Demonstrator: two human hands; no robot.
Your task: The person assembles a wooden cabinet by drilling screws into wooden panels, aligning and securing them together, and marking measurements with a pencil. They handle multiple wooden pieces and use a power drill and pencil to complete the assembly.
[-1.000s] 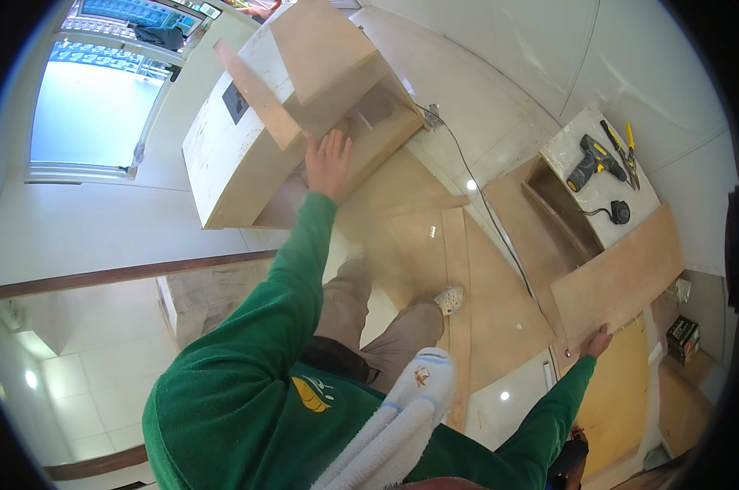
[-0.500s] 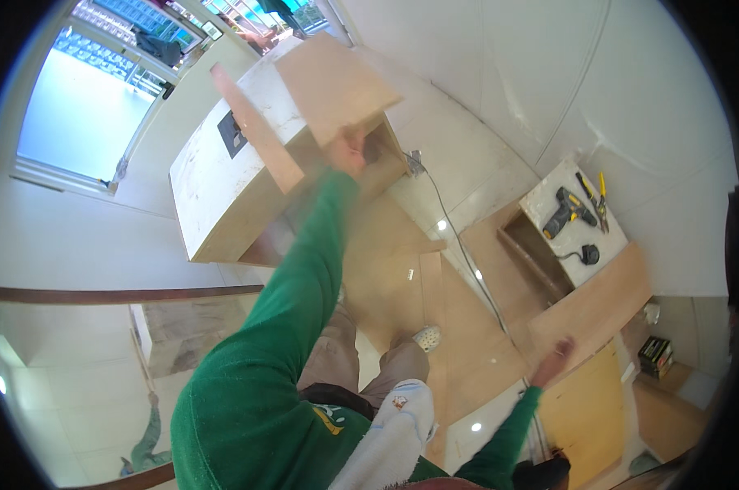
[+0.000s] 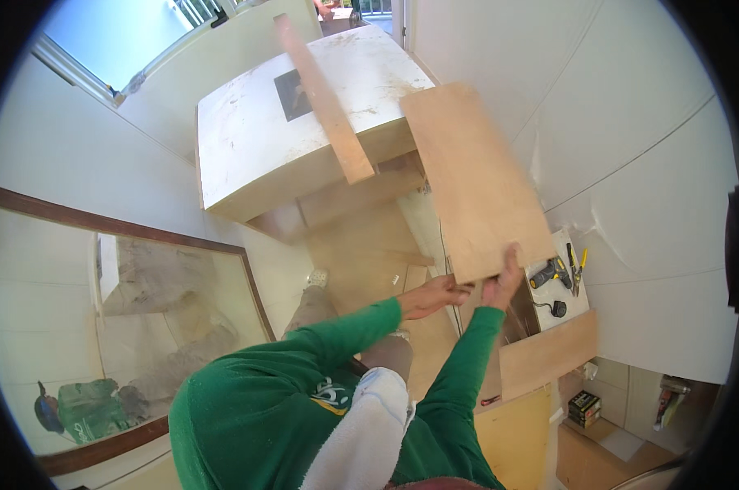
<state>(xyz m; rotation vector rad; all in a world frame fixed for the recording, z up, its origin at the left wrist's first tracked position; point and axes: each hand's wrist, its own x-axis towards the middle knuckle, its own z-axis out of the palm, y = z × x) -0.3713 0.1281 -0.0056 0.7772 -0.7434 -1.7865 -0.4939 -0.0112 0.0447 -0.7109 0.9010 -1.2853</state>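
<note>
A rectangular plywood board (image 3: 476, 188) is held out in front of me, slanting up and away to the left. My right hand (image 3: 504, 286) grips its near edge, thumb on top and the other fingers beneath. At the board's near left corner is my left hand (image 3: 429, 297), its fingers stretched along the edge; whether they bear any weight is hard to see. A narrow wooden strip (image 3: 324, 98) lies across the white top of a cabinet (image 3: 247, 147) and juts past its front edge. A dark square (image 3: 292, 94) shows on that top beside the strip.
To the right, a low box (image 3: 578, 302) carries a cordless drill (image 3: 549, 273), yellow-handled pliers (image 3: 580, 269) and a small black round tool (image 3: 558, 309). Another wooden panel (image 3: 549, 351) leans before it. A dark-framed mirror (image 3: 247, 278) stands at left. Wood sheets (image 3: 361, 237) cover the floor.
The plywood board has come off the cabinet top toward me and to the right. My right hand has risen to grip it; my left hand has shifted from the cabinet to the board's near corner.
</note>
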